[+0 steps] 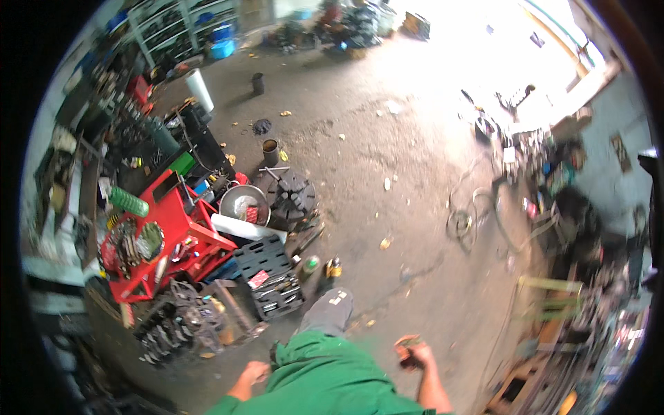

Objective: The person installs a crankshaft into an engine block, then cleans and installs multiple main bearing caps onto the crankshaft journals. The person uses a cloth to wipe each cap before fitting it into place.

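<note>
My left hand (256, 372) hangs low beside my green top, its fingers curled in with nothing seen in them. Out to the right of my body, my right hand (417, 353) is closed around a small reddish-brown and green thing (407, 351), too blurred to name. Nearest to my left hand are an engine block (173, 325) on the floor and an open black tool case (268, 273) with sockets and wrenches. Neither hand touches them. One knee (330, 311) in grey trousers shows ahead of my top.
A red wheeled tool cart (207, 242) stands at the left with parts on it. Beyond the case are a metal bowl (243, 205), a dark round metal part (290, 194) and two bottles (321, 267). A hose (462, 220) lies on the floor; cluttered shelves and metal stock line the right.
</note>
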